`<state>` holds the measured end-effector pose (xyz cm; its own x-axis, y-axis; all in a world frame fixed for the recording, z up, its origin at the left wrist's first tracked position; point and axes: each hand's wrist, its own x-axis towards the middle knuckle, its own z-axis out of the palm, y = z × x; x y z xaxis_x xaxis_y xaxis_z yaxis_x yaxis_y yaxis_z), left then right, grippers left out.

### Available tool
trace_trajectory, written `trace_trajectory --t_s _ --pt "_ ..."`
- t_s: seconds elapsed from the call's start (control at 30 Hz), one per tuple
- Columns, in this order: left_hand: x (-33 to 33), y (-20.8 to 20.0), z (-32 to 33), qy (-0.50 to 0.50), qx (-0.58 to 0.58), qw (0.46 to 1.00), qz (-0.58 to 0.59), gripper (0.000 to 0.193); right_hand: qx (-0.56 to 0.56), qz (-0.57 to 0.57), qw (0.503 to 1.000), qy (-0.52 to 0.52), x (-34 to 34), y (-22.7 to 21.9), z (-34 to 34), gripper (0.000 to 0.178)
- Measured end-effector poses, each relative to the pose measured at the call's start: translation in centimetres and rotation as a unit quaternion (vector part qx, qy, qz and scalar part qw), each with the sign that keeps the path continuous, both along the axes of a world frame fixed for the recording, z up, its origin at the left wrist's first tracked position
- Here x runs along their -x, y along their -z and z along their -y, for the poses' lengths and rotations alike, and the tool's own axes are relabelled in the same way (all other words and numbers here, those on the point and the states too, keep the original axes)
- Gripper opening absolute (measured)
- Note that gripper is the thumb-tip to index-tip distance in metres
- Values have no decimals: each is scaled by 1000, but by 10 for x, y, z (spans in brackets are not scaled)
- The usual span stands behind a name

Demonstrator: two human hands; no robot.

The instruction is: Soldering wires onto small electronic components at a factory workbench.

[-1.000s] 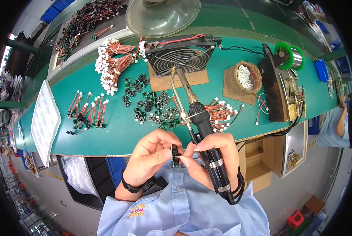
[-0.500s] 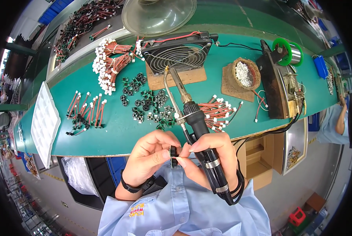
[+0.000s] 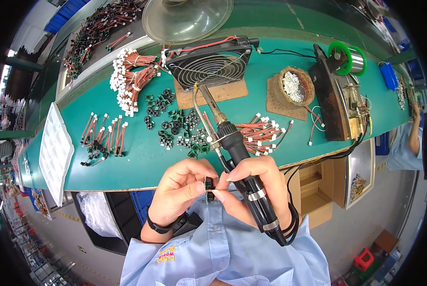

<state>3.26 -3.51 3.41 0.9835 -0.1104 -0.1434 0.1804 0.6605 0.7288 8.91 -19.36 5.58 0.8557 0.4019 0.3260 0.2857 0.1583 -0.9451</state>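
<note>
My left hand (image 3: 179,191) pinches a small black component with a green circuit board (image 3: 209,189) between thumb and fingers, just past the bench's near edge. My right hand (image 3: 266,181) is wrapped round the black handle of a soldering iron (image 3: 233,142), whose tip and side tube point away from me toward the fan. The right thumb and a fingertip also meet at the component, where a thin reddish wire seems to run into it; its end is hidden by the fingers. Beyond my hands lie several loose black-and-green components (image 3: 177,121) and red-and-black wire leads with white connectors (image 3: 259,133).
A black fan (image 3: 211,64) stands at the back, near a clear lamp-like dome (image 3: 187,19). Rightward are a round bowl of white bits (image 3: 310,88), a dark metal box (image 3: 329,102) and a green solder spool (image 3: 340,50). Wired pieces (image 3: 104,140) and a white tray (image 3: 55,155) lie left.
The soldering iron's tip has shifted slightly left and the whole view has moved a little. Both hands keep the same hold, with the component still between them.
</note>
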Motion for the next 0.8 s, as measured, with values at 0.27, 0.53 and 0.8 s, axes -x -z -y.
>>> trace_trajectory --t_s 0.27,0.53,0.8 --pt "-1 0 1 -2 -7 1000 17 23 50 15 998 -45 -5 -4 5 39" --pt "-1 2 0 -6 -23 1000 17 22 54 20 997 -48 -7 -4 5 38" --pt "-2 2 -1 1 -32 999 21 21 40 11 998 -51 -8 -2 6 39"
